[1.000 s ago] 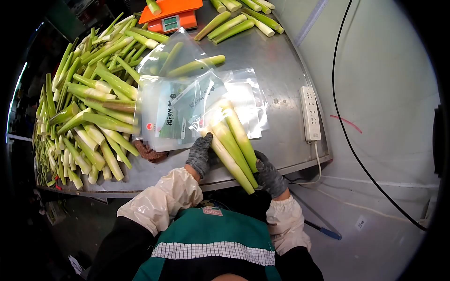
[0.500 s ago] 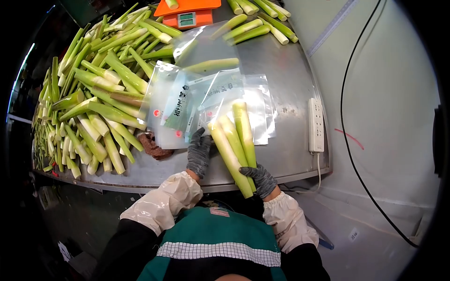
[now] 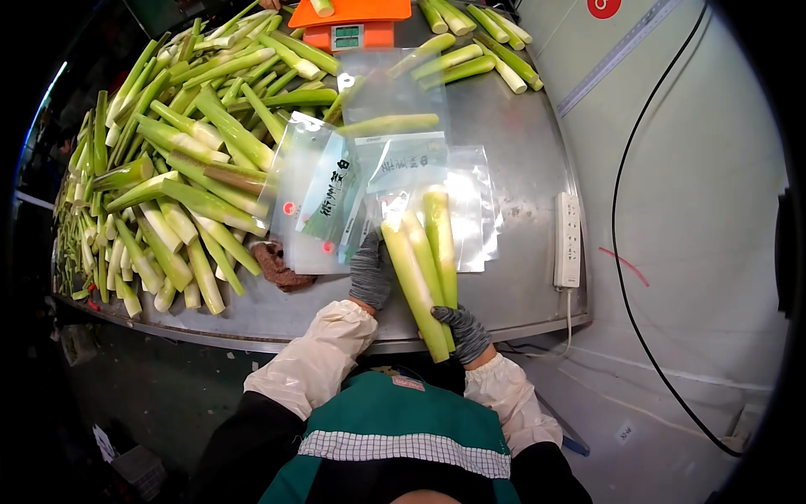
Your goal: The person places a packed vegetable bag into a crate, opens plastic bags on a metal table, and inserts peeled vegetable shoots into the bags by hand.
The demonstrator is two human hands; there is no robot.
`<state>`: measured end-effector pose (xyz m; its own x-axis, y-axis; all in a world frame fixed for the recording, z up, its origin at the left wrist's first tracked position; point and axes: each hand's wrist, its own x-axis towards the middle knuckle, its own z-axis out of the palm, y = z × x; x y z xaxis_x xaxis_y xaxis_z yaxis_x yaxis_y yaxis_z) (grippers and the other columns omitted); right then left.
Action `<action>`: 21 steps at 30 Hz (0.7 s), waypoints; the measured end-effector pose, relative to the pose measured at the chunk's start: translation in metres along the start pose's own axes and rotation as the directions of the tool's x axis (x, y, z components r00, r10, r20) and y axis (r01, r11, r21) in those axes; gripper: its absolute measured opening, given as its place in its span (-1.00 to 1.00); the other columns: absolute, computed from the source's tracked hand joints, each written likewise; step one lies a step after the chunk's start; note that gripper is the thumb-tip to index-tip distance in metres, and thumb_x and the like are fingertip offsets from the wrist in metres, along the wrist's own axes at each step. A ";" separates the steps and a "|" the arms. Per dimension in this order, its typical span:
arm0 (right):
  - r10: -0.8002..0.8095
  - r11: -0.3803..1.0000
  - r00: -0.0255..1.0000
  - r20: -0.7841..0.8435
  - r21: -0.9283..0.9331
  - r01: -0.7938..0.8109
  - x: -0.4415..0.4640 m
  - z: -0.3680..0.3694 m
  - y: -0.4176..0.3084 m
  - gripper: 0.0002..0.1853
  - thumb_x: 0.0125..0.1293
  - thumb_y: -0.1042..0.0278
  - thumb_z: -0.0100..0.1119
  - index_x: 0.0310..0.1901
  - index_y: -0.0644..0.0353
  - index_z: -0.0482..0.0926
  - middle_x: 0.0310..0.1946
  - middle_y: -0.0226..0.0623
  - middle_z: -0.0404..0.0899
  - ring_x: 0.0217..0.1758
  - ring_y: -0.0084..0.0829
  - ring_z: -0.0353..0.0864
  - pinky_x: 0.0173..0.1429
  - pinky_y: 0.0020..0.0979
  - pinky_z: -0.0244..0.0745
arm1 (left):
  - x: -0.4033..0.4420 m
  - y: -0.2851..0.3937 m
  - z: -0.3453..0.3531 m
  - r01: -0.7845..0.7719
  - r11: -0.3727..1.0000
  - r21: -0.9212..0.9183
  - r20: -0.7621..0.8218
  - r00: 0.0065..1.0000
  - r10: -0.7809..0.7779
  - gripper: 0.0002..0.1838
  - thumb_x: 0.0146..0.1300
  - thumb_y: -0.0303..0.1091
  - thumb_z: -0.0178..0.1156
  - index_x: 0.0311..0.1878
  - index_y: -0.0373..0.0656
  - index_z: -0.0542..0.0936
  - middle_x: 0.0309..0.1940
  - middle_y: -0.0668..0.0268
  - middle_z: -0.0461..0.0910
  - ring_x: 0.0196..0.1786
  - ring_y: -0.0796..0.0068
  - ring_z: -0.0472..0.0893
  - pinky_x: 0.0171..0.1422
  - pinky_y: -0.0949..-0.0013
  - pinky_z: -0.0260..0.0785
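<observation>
Three pale green stalks lie side by side, their upper ends at the mouth of a clear printed bag. My right hand, in a grey glove, is closed round their lower ends. Just left of the stalks, my gloved left hand is at the bag's lower edge; its fingertips are hidden by the plastic and the stalks. More printed bags lie to the left, and others sit to the right under the glare.
A big heap of stalks covers the table's left side. An orange scale stands at the back, with more stalks to its right. A brown cloth lies near the front edge, a power strip at the right edge.
The stalks have turned more upright, and my right hand has shifted from their right side to round their lower ends. The bag above them lies straighter. The whole view has shifted slightly.
</observation>
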<state>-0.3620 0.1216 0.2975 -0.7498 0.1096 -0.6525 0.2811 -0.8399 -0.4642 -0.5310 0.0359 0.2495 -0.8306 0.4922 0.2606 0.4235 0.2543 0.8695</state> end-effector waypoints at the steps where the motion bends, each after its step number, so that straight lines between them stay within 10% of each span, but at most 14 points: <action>1: -0.009 1.000 1.000 -0.009 0.008 0.010 0.000 0.001 0.001 -0.53 -0.05 0.30 0.24 -0.13 0.38 0.37 -0.43 -0.11 0.49 -0.46 -0.26 0.55 -0.34 -0.38 0.51 | 0.002 0.001 -0.002 -0.011 1.000 0.004 -0.024 1.000 0.011 -0.73 0.14 -0.46 -0.04 -0.08 -0.29 0.41 -0.36 -0.03 0.49 -0.32 0.05 0.51 -0.24 0.22 0.34; 5: 0.004 1.000 1.000 0.007 0.030 -0.005 0.004 -0.002 0.003 -0.53 -0.06 0.31 0.25 -0.12 0.37 0.37 -0.43 -0.13 0.49 -0.46 -0.28 0.54 -0.36 -0.38 0.51 | 0.004 -0.017 -0.008 -0.048 0.988 0.149 -0.011 0.999 0.051 -0.77 0.15 -0.42 -0.01 -0.13 -0.28 0.43 -0.39 0.00 0.50 -0.34 0.08 0.51 -0.26 0.24 0.34; 11: -0.066 0.998 0.997 -0.030 -0.009 0.065 0.005 0.004 0.003 -0.54 -0.08 0.37 0.29 -0.12 0.31 0.37 -0.42 -0.18 0.50 -0.46 -0.33 0.54 -0.39 -0.39 0.50 | 0.005 -0.021 -0.009 0.287 0.901 -0.324 0.081 0.958 -0.276 -0.83 0.18 -0.38 0.00 -0.25 -0.29 0.43 -0.50 0.06 0.49 -0.42 0.15 0.49 -0.32 0.26 0.31; 21: -0.065 0.997 0.998 0.019 0.035 0.065 0.009 -0.014 0.004 -0.51 -0.08 0.34 0.30 -0.10 0.32 0.37 -0.41 -0.18 0.50 -0.46 -0.35 0.54 -0.40 -0.44 0.50 | 0.002 0.000 -0.015 0.162 0.986 0.028 0.144 0.976 -0.164 -0.90 0.20 -0.42 -0.12 -0.30 -0.26 0.31 -0.52 0.02 0.38 -0.45 -0.01 0.37 -0.34 0.16 0.25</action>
<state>-0.3595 0.1270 0.2816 -0.7775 0.1544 -0.6096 0.2112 -0.8490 -0.4844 -0.5386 0.0244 0.2564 -0.8282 0.5581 0.0514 0.2937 0.3541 0.8879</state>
